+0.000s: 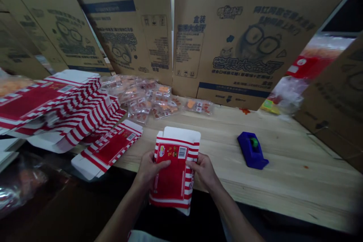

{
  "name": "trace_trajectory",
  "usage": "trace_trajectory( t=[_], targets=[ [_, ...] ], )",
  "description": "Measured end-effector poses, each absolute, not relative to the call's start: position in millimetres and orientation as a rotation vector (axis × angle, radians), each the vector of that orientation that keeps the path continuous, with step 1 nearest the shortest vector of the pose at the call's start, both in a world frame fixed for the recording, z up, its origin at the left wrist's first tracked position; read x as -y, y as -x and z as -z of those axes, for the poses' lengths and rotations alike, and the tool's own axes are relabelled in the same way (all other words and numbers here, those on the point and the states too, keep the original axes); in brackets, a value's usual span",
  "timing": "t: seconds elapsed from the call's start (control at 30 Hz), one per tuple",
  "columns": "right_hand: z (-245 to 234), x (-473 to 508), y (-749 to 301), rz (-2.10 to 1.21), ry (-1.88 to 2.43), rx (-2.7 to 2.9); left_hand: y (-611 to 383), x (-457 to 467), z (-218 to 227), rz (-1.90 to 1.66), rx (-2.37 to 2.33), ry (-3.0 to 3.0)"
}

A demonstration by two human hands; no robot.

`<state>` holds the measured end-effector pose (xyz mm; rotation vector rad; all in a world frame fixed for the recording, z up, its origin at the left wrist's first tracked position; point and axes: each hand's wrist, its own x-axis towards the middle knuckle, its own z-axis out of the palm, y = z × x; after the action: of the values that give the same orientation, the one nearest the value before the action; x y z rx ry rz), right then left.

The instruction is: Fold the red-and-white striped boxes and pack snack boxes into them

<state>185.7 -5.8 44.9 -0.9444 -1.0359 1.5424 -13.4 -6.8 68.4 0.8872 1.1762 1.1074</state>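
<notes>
A red and white striped carton (171,181) is held up in front of me at the table's front edge, its white top flap raised. My left hand (149,168) grips its left side, thumb on the front panel. On the right side, my right hand (202,168) grips it too, thumb also on the front. The fingers behind the carton are hidden. Left of it lies a single flat carton (113,147), beside a heap of flattened striped cartons (73,109). Several clear candy packets (141,94) are piled behind, against the cardboard.
A blue tape dispenser (251,149) with green tape stands on the wooden table (221,136) to the right. Tall printed cardboard boxes (241,38) line the back. A clear bag (19,185) is at lower left, and plastic wrapping (289,94) lies at back right.
</notes>
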Motion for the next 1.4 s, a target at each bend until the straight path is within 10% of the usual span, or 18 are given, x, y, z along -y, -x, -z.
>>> trace_trajectory(
  t=[0.77, 1.17, 1.4],
  targets=[
    [-20, 34, -224, -1.839, 0.919, 0.995, 2, 18, -48, -1.230, -0.968, -0.922],
    [11, 57, -243, -1.009, 1.205, 1.361, -3, 34, -13, -0.973, -1.084, -0.977],
    [16, 66, -239, -1.059, 1.235, 1.338, -4, 41, -4, -0.879, -1.175, -1.159]
  ],
)
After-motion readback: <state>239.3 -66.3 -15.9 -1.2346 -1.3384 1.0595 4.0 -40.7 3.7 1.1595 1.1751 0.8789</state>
